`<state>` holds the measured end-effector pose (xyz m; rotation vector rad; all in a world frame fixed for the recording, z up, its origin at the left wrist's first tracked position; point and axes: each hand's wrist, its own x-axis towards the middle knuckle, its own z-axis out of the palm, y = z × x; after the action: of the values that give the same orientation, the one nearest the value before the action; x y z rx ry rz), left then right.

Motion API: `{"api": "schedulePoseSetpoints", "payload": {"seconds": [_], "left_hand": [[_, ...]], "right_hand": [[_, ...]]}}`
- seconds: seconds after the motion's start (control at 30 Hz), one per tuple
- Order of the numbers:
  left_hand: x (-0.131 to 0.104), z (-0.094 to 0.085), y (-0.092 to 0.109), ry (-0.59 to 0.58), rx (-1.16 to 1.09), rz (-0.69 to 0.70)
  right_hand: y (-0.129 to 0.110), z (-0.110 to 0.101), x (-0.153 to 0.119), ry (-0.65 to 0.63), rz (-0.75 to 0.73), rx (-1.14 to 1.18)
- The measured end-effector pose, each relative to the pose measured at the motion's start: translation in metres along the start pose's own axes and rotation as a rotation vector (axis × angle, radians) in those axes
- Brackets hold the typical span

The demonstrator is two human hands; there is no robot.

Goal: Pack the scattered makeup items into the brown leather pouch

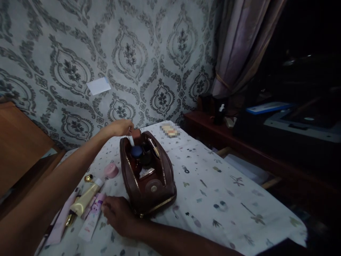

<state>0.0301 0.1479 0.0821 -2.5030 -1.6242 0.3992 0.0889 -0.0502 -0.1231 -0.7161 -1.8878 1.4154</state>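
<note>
A brown bag [168, 170] stands unzipped on the patterned cloth, with a dark blue round item [136, 152], a white-topped item [147, 173] and a gold-trimmed stick [154, 147] inside. At its far left end my left hand [123, 127] is closed, fingertips by the rim above a small white piece; its grip is unclear. My right hand [115, 213] is curled beside the bag's near left corner, next to a white and pink tube [92, 220]; what it holds, if anything, is hidden. Left of the bag lie a gold tube [86, 199], a pink tube [61, 222] and a pink jar [111, 170].
A small gold item [88, 178] lies near the jar. A blurred-out card [169, 130] rests at the cloth's far end. Brown wooden furniture [23, 142] is at the left, and a dark red ledge [213, 131] runs along the right. Patterned wallpaper rises behind.
</note>
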Motion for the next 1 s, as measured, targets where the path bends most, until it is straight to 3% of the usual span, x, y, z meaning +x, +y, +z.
{"api": "schedulePoseSetpoints", "payload": {"seconds": [0.27, 0.63, 1.0], "left_hand": [[0.007, 0.018, 0.021, 0.004, 0.040, 0.032], [0.011, 0.025, 0.048, 0.052, 0.084, -0.064], [0.019, 0.034, 0.045, 0.034, 0.010, -0.069]], "right_hand": [[0.003, 0.002, 0.003, -0.012, 0.024, -0.017], [-0.002, -0.001, 0.000, -0.022, 0.016, -0.054], [0.000, 0.001, 0.001, -0.028, 0.043, -0.063]]}}
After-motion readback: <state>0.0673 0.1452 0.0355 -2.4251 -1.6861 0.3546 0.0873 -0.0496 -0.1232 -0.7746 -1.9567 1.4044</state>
